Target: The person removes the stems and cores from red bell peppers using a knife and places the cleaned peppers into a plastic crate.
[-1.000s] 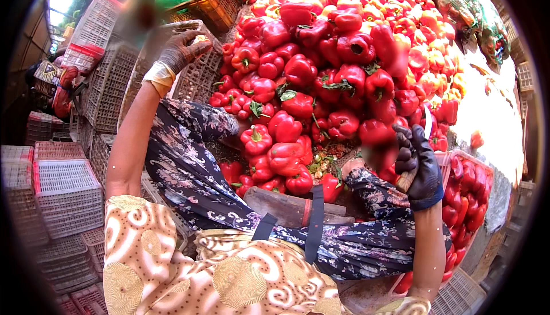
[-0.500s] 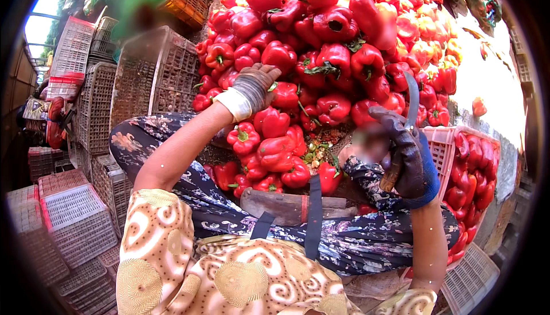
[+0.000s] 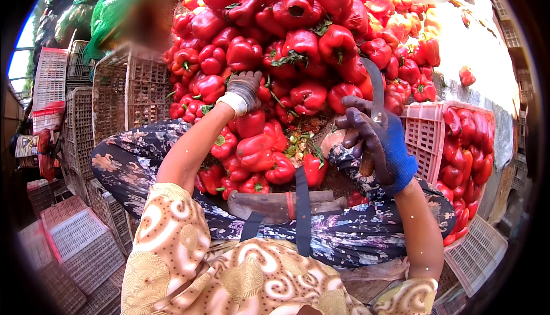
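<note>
My left hand (image 3: 243,90), in a dirty striped glove with a white cuff, reaches into a heap of red bell peppers (image 3: 309,97). Its fingers are bent and close together, right below one large red bell pepper (image 3: 245,54); their tips are hidden among the peppers. In my right hand (image 3: 381,149), which wears a blue glove with a dark coating, is a knife (image 3: 376,83). The curved blade points up past the fingers, and the brown handle shows below them. Several peppers (image 3: 255,152) lie between my legs, beside small green and pale scraps (image 3: 298,143).
To my right stands a pink crate (image 3: 424,137) filled with red peppers. Tall plastic crates (image 3: 146,94) flank the heap on the left, with stacked crates (image 3: 83,243) lower down. Green net bags (image 3: 123,14) lie behind. A wooden piece (image 3: 275,206) crosses my lap under dark straps.
The view has shifted, so the heap sits further left and higher. My left hand has drawn slightly back toward me, its fingers more bent. The knife stays in my right hand, whose fingers are now more spread.
</note>
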`<control>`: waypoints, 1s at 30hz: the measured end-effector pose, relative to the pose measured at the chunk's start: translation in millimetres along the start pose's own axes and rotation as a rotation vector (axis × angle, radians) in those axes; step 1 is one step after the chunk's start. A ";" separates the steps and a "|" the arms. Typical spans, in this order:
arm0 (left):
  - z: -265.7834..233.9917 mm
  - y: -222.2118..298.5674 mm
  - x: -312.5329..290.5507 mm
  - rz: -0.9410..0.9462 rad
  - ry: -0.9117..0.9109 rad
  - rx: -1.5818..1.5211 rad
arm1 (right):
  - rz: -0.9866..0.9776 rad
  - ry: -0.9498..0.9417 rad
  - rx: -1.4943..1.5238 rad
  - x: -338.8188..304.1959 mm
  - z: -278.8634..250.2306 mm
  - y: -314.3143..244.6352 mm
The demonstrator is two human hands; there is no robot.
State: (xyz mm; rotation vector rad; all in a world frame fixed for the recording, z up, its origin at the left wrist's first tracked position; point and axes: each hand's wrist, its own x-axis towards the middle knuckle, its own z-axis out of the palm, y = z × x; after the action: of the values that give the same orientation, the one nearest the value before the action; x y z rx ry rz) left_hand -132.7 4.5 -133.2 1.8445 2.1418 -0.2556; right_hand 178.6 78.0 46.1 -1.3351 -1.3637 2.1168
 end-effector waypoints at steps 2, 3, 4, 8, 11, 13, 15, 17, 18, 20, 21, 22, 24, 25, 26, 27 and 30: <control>6.3 -13.4 -4.0 -0.030 0.140 -0.135 | 0.076 -0.024 0.082 0.4 1.3 9.1; -30.7 5.7 -14.3 -0.123 0.094 -0.294 | 0.096 -0.046 0.062 0.1 2.9 12.1; -7.1 -2.1 -10.1 -0.159 0.156 -0.539 | 0.116 -0.068 0.041 -0.4 6.1 14.1; -50.8 43.0 -29.5 -0.019 0.258 -1.384 | 0.084 -0.066 -0.085 2.0 16.0 24.9; -68.8 75.6 -38.0 0.075 0.278 -1.601 | -0.098 -0.001 -0.264 9.2 17.7 39.0; -79.8 92.0 -45.0 0.068 0.231 -1.669 | -0.360 0.044 -0.464 15.9 15.8 45.2; -93.1 107.2 -51.0 0.100 0.250 -1.697 | -0.317 0.082 -0.571 11.8 18.0 38.4; -95.5 115.7 -53.2 0.133 0.299 -1.704 | -0.347 0.110 -0.644 11.1 19.8 40.8; -96.7 118.6 -54.1 0.144 0.327 -1.706 | -0.391 0.116 -0.640 11.8 21.4 44.2; -102.4 128.5 -53.5 0.104 0.350 -1.901 | -0.357 0.130 -0.655 11.9 23.7 44.4; -103.9 130.4 -54.5 0.077 0.363 -1.996 | -0.339 0.131 -0.660 11.3 25.4 45.8; -100.1 128.1 -48.1 0.133 0.440 -2.096 | -0.347 0.096 -0.712 9.2 26.3 53.0; -100.5 119.8 -42.2 0.118 0.555 -2.248 | -0.362 0.032 -0.821 5.4 25.3 80.8; -105.2 112.8 -39.5 0.148 0.592 -2.279 | -0.419 0.025 -0.800 6.0 20.5 95.7; -112.0 108.2 -37.5 0.191 0.579 -2.321 | -0.475 0.016 -0.777 6.3 12.9 111.7; -112.6 103.4 -39.7 0.176 0.547 -2.339 | -0.530 0.000 -0.745 7.8 10.8 119.6; -115.0 98.0 -49.0 0.200 0.399 -2.385 | -0.274 -0.058 -0.051 4.4 23.6 46.0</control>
State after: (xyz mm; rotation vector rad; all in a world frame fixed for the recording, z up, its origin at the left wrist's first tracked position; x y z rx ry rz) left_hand -42.6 12.1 -2.6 0.3738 0.7547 1.8246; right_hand 167.3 44.2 8.4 -1.0425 -1.5355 1.9622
